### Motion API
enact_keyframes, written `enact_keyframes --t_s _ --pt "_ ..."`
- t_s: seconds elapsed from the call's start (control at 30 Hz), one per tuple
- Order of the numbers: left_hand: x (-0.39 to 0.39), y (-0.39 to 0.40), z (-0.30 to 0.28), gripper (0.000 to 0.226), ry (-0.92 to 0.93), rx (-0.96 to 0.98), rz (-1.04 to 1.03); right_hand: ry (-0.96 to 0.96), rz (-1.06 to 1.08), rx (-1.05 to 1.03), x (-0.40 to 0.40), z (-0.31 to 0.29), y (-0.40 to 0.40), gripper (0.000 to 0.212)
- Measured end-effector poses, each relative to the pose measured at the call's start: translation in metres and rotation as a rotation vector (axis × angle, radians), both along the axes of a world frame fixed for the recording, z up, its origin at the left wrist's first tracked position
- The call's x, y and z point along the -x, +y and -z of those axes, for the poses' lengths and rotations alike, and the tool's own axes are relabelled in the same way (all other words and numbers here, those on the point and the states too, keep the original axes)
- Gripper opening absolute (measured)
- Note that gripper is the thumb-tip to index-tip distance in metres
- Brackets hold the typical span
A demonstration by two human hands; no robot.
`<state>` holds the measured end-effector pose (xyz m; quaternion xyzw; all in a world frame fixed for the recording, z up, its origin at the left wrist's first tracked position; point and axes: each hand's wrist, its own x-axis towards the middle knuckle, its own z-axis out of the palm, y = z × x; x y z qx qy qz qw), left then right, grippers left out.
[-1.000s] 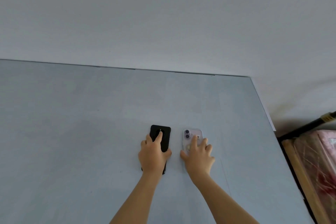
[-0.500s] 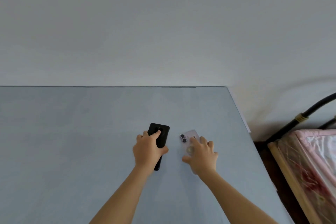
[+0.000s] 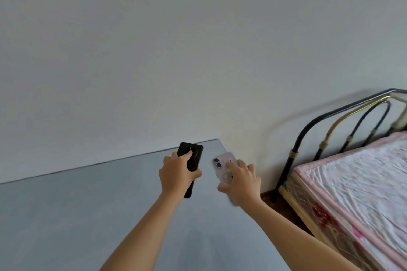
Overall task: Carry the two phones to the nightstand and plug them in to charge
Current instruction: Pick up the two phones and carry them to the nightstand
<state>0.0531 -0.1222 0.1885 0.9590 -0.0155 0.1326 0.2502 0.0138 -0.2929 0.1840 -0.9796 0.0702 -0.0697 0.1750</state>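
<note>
My left hand grips a black phone, held back side up above the far right part of a pale blue-grey table. My right hand holds a light purple phone in a clear case, its two camera lenses facing up, just past the table's right corner. Both phones are off the table surface. No nightstand and no charging cable are in view.
A plain white wall fills the upper half of the view. To the right stands a bed with a pink plastic-wrapped mattress and a black and brass metal headboard. A narrow strip of dark floor lies between table and bed.
Both hands lifted the phones off the table. My view has swung to the right, so the bed now shows far more.
</note>
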Motion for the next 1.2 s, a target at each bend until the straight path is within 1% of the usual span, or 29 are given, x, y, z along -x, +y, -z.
enact_keyframes --t_s 0.2,0.3,0.37,0.47,0.63,0.83,0.9,1.07,1.2 --pt "0.010 -0.037 -0.024 0.066 -0.048 -0.016 0.192 -0.076 0.193 -0.009 0.043 -0.027 -0.035 0.060" --pt "0.026 -0.054 -0.030 0.066 -0.060 -0.022 0.299 -0.095 0.312 -0.033 0.078 -0.032 -0.048 0.059" --pt "0.037 -0.065 -0.031 0.066 -0.061 -0.023 0.346 -0.110 0.355 -0.033 0.100 -0.032 -0.057 0.058" --pt "0.067 -0.090 -0.031 0.066 -0.073 -0.047 0.464 -0.121 0.460 -0.021 0.149 -0.031 -0.071 0.061" --pt "0.132 -0.145 -0.026 0.064 -0.081 -0.084 0.684 -0.128 0.658 0.014 0.242 -0.029 -0.099 0.059" --pt "0.228 -0.218 -0.018 0.066 -0.078 -0.082 0.938 -0.115 0.928 -0.012 0.371 -0.027 -0.132 0.057" --pt "0.267 -0.242 -0.015 0.069 -0.086 -0.083 1.028 -0.102 1.012 -0.017 0.419 -0.024 -0.143 0.060" --pt "0.391 -0.295 -0.011 0.072 -0.124 -0.121 1.203 -0.115 1.201 -0.067 0.552 -0.015 -0.164 0.058" --pt "0.502 -0.337 -0.003 0.074 -0.117 -0.119 1.328 -0.118 1.326 -0.053 0.665 -0.011 -0.176 0.060"
